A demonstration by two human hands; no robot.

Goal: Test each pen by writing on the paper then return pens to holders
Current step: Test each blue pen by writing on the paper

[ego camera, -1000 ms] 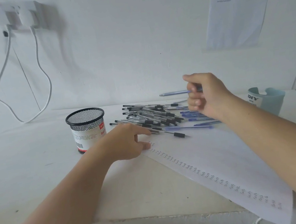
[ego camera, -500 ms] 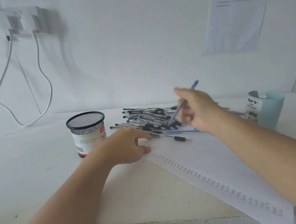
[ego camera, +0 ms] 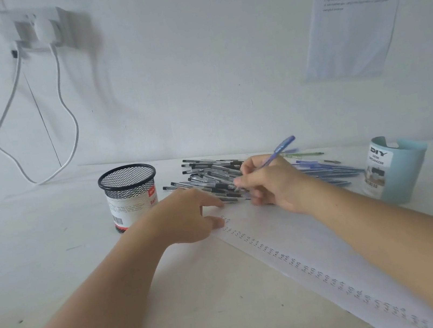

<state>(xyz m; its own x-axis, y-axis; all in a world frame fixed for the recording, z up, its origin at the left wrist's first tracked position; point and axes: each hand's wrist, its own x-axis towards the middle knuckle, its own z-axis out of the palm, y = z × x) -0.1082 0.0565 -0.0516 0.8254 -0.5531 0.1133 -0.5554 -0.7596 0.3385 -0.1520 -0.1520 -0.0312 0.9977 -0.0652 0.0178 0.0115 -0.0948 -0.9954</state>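
Marks (ego camera: pixel 281 257) are lining the paper (ego camera: pixel 325 229); right hand (ego camera: pixel 275 185) is gripping a blue pen (ego camera: pixel 282 149), flat left hand (ego camera: pixel 187 216) pressing the sheet, pen pile (ego camera: pixel 211 177) beyond it awaiting holders (ego camera: pixel 130 200).

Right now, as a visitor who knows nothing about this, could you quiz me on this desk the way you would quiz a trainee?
1. True or false: the right hand grips a blue plastic ballpoint pen.
2. The left hand touches: A) a laptop; B) the white paper sheet with rows of scribbles; C) a mug.
3. Fill in: the pile of loose black pens lies between the black wire-mesh cup and the ___ plastic organiser.

Key: 1 true; 2 B; 3 pale blue.
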